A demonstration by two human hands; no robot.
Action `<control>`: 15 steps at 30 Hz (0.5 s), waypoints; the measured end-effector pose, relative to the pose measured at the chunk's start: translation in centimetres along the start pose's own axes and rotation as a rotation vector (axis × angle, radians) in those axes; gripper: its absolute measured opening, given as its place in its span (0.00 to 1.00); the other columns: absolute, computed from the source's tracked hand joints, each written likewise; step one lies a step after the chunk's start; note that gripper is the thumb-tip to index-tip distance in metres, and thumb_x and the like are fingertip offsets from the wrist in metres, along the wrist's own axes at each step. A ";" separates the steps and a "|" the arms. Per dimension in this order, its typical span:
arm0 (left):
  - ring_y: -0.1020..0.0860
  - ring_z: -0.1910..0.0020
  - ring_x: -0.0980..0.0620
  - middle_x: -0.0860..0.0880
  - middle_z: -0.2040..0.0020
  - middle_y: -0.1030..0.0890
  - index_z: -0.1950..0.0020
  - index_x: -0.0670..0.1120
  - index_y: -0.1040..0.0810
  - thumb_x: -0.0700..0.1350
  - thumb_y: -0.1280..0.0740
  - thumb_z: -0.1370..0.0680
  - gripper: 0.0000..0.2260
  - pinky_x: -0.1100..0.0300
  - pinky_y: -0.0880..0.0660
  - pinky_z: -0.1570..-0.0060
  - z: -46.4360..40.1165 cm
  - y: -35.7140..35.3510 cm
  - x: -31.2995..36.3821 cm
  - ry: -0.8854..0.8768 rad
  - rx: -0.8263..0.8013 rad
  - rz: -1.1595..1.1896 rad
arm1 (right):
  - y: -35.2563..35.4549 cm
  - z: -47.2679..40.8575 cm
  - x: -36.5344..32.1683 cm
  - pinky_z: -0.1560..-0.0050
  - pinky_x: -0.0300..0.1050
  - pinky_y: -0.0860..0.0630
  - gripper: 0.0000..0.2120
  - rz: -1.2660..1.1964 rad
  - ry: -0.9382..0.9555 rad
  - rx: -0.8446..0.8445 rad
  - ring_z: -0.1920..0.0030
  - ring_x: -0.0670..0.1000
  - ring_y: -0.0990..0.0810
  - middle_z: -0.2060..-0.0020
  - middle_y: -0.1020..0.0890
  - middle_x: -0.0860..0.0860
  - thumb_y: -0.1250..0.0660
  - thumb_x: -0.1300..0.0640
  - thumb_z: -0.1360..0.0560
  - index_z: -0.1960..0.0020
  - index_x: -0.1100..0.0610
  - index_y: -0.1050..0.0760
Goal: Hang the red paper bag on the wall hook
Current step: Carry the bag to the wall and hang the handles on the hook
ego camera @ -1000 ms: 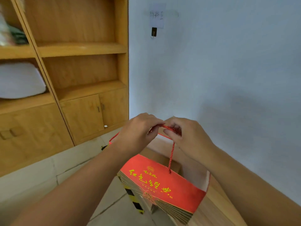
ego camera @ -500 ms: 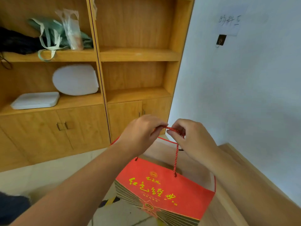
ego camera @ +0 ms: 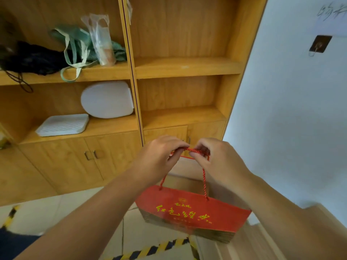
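Left hand [ego camera: 159, 156] and right hand [ego camera: 221, 162] pinch rope handle [ego camera: 195, 151] | red paper bag [ego camera: 191, 211] hangs below, airborne | wall hook [ego camera: 319, 45] up-right, well apart, right hand nearer.

A: Views?
B: One, head-worn, wide-angle, tilted forward and down, facing the wooden shelf unit [ego camera: 180, 68] and white wall [ego camera: 293, 128].
A: How near?
B: Close; forearms fill the lower frame.

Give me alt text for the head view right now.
Both hands, left hand and right hand, pinch the red cord handles of a red paper bag held in the air. The wall hook sits up right, empty, beside wooden shelves.
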State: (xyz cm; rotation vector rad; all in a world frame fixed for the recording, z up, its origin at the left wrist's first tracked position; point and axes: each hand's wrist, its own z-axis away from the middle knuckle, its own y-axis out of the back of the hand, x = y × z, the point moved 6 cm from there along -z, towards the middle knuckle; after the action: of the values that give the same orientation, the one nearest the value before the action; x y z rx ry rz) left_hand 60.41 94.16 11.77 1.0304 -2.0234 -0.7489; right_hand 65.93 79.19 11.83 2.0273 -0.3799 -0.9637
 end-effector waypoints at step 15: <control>0.19 0.51 0.52 0.52 0.52 0.15 0.42 0.50 0.16 0.44 0.31 0.20 0.09 0.48 0.20 0.54 -9.9 0.1 -21.6 0.004 -0.021 0.026 | -10.3 -21.2 2.6 0.56 0.57 0.21 0.06 0.084 -0.031 0.009 0.57 0.50 0.21 0.60 0.19 0.46 0.27 0.51 0.23 0.55 0.51 0.22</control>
State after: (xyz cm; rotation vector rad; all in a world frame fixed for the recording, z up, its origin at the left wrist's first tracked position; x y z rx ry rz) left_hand 77.28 110.80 9.99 0.9914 -2.0182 -0.7522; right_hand 82.76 95.79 9.87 1.9904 -0.4823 -0.9440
